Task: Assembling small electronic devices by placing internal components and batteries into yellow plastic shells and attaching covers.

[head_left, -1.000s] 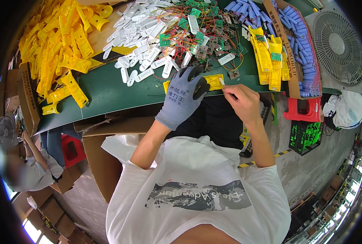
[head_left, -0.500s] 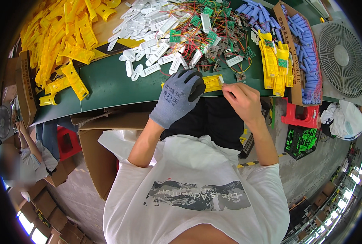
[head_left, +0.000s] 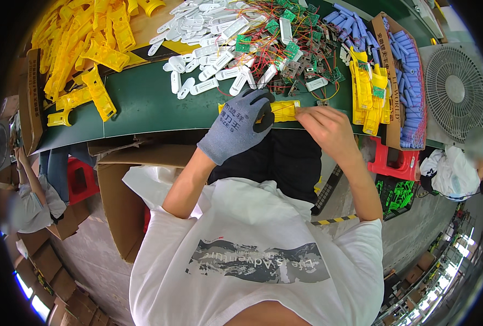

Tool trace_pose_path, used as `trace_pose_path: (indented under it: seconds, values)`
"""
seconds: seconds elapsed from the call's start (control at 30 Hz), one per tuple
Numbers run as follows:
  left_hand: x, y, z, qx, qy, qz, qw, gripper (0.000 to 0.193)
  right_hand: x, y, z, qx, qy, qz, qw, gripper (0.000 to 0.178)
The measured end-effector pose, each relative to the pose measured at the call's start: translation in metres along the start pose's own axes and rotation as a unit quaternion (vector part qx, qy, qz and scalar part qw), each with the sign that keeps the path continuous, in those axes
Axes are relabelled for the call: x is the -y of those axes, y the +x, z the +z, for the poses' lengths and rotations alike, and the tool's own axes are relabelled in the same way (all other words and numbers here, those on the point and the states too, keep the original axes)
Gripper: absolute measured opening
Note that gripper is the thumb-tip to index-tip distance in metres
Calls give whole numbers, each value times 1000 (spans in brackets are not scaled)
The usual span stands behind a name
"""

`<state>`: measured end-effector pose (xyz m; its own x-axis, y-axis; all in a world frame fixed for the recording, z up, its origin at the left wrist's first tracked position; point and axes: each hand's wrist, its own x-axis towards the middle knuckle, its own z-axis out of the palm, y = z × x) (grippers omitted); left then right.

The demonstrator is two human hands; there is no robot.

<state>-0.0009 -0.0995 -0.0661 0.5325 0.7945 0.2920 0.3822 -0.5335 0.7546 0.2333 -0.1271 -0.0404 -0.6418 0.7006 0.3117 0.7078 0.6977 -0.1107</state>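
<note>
At the near edge of the smooth desk (head_left: 143,100), a matt cloth glove (head_left: 229,130) hides part of a glossy yellow plastic casing (head_left: 286,112), with smooth white plastic covers (head_left: 204,87) toward the far edge and a matt cardboard box (head_left: 392,54) at the right.

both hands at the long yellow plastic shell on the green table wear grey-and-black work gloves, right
Not quite: in the head view, only the left hand wears a grey-and-black work glove; the right hand is bare. Both are at the long yellow plastic shell on the green table.
</note>
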Motion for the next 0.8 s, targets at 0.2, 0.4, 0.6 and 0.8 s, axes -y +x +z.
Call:
trace_pose_path:
  seconds: [0.2,0.4,0.6,0.8]
  values:
    - [-2,5,-1,10,-23,3,1000,22,-1,-8,3,14,12,-7,1000,14]
    - [-9,-15,-1,-80,190,24,978,20,4,-17,8,10,-24,-8,1000,15]
    - [2,-25,2,-124,213,65,967,21,18,-8,11,12,-62,17,998,14]
    - [7,-13,3,-62,217,31,974,23,-67,51,-49,-96,195,288,933,15]
